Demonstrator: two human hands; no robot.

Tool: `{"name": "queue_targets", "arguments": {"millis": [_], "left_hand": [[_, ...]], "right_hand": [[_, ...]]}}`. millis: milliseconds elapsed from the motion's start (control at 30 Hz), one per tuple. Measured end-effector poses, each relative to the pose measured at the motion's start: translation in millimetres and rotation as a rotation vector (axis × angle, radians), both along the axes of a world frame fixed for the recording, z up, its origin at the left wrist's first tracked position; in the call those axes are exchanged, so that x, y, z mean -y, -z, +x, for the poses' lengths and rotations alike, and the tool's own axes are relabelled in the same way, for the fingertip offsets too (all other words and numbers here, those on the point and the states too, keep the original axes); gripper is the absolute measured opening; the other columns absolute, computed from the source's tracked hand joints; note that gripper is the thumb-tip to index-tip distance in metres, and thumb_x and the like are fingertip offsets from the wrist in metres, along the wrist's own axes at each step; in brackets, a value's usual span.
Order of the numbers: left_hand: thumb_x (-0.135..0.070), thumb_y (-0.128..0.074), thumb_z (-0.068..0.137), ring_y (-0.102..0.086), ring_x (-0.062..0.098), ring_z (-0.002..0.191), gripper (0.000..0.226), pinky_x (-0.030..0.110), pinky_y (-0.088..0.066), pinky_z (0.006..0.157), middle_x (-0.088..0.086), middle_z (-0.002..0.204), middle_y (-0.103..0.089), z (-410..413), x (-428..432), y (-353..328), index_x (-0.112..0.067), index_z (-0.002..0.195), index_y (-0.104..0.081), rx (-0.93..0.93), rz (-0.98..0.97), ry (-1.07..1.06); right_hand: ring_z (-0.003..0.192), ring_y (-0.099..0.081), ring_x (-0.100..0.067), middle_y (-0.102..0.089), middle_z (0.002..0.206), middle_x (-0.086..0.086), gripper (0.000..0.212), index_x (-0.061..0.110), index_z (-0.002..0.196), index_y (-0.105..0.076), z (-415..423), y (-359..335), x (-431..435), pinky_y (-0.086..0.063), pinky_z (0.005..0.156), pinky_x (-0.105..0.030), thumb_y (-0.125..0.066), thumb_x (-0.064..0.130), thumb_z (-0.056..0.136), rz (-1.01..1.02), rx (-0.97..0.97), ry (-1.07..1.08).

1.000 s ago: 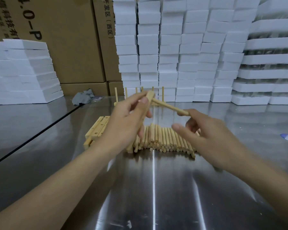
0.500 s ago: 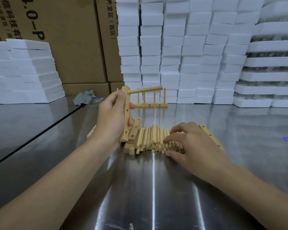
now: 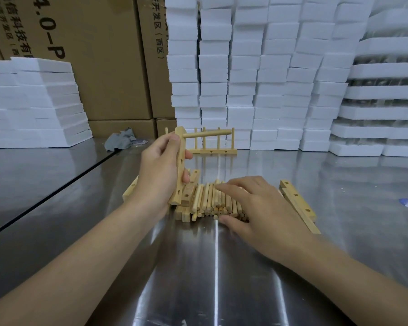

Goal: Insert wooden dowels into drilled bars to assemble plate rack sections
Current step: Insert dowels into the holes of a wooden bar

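Steel table (image 3: 85, 208) carried the dowel pile (image 3: 206, 201). Left hand (image 3: 160, 177) gripped a drilled bar (image 3: 181, 161) upright, one dowel (image 3: 206, 133) seated. Right hand (image 3: 259, 208) lay spread over the pile, apparently selecting. Dowels looked light and stiff; mid-length pinching was advisable.

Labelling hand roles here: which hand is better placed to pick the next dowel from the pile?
Right. The right hand lies over the dowel pile, fingers spread on it. The left hand is busy gripping the drilled bar upright, one dowel already seated near its top.
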State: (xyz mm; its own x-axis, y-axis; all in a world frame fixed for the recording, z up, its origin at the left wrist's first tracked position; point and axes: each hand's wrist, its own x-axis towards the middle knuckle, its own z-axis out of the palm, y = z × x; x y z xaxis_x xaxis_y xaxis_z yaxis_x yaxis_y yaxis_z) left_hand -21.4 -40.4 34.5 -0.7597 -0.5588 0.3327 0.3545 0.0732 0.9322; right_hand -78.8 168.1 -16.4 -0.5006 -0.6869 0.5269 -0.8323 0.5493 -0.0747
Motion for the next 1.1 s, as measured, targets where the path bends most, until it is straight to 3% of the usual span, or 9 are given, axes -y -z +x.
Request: {"name": "queue_targets", "arguments": {"millis": [133,300,500,600,700,767,933,1033,1100], "left_hand": [[-0.039,-0.049,0.113,-0.05,0.014,0.045,0.029,0.027,-0.043,0.043,-0.001,0.093,-0.073,-1,0,0,-0.024,0.127,-0.069,-0.003,-0.001,0.003],[-0.039,-0.049,0.113,-0.05,0.015,0.045,0.028,0.027,-0.044,0.044,0.001,0.093,-0.073,-1,1,0,-0.026,0.128,-0.069,-0.001,0.005,0.011],[-0.037,-0.053,0.112,-0.048,0.015,0.047,0.024,0.026,-0.043,0.042,0.003,0.088,-0.067,-1,2,2,-0.023,0.111,-0.073,0.008,0.101,0.063],[-0.04,-0.067,0.104,-0.045,0.012,0.049,0.029,0.024,-0.042,0.043,-0.001,0.077,-0.06,0,2,4,-0.012,0.11,-0.069,0.032,0.227,0.158],[-0.031,-0.078,0.096,-0.042,0.01,0.044,0.022,0.024,-0.042,0.044,0.0,0.067,-0.05,-1,0,7,-0.013,0.097,-0.065,0.074,0.317,0.255],[-0.022,-0.082,0.091,-0.04,0.009,0.043,0.025,0.022,-0.04,0.045,-0.001,0.068,-0.047,-3,-3,9,-0.016,0.097,-0.059,0.083,0.376,0.34],[-0.016,-0.094,0.074,-0.035,0.008,0.046,0.063,0.022,-0.036,0.047,-0.001,0.077,-0.039,-5,-8,16,-0.018,0.119,-0.051,0.048,0.395,0.443],[-0.025,-0.1,0.067,-0.034,0.007,0.046,0.072,0.021,-0.036,0.048,0.001,0.088,-0.06,-5,-8,14,-0.019,0.122,-0.053,0.041,0.372,0.45],[-0.028,-0.1,0.07,-0.034,0.005,0.045,0.069,0.019,-0.038,0.047,0.005,0.11,-0.079,-3,-10,12,-0.019,0.121,-0.054,0.036,0.343,0.466]], "right_hand": [[0.14,-0.04,-0.011,-0.052,0.148,0.015,0.058,0.038,0.152,-0.049,0,4,5,-0.038,0.11,-0.034,-0.059,0.056,0.098,0.073,-0.034,-0.037],[0.108,-0.06,-0.014,-0.069,0.111,0.014,0.026,0.033,0.118,-0.074,4,1,5,-0.045,0.089,-0.032,-0.075,0.035,0.091,-0.024,-0.111,-0.064],[0.092,-0.064,-0.012,-0.072,0.095,0.017,0.011,0.03,0.103,-0.078,9,-12,1,-0.047,0.079,-0.033,-0.073,0.03,0.093,-0.251,-0.207,-0.064],[0.092,-0.064,0.001,-0.071,0.091,0.028,0.006,0.04,0.098,-0.073,8,-24,-10,-0.045,0.077,-0.018,-0.071,0.042,0.093,-0.6,0.051,-0.027],[0.088,-0.07,-0.006,-0.075,0.087,0.017,0.003,0.038,0.089,-0.076,2,-30,-19,-0.05,0.072,-0.017,-0.076,0.038,0.092,-0.862,0.338,-0.089],[0.087,-0.073,-0.007,-0.078,0.086,0.012,0.004,0.037,0.089,-0.078,-1,-30,-25,-0.053,0.076,-0.024,-0.078,0.034,0.091,-0.919,0.475,-0.123],[0.093,-0.075,-0.008,-0.08,0.092,0.009,0.012,0.041,0.095,-0.08,-4,-30,-30,-0.058,0.083,-0.032,-0.08,0.031,0.089,-0.921,0.629,-0.149],[0.09,-0.076,-0.009,-0.08,0.09,0.007,0.011,0.04,0.095,-0.08,-5,-30,-30,-0.057,0.082,-0.031,-0.082,0.032,0.088,-0.967,0.632,-0.13],[0.088,-0.075,-0.01,-0.08,0.088,0.006,0.01,0.039,0.094,-0.08,-6,-31,-30,-0.057,0.081,-0.03,-0.083,0.031,0.087,-0.985,0.631,-0.114]]}}
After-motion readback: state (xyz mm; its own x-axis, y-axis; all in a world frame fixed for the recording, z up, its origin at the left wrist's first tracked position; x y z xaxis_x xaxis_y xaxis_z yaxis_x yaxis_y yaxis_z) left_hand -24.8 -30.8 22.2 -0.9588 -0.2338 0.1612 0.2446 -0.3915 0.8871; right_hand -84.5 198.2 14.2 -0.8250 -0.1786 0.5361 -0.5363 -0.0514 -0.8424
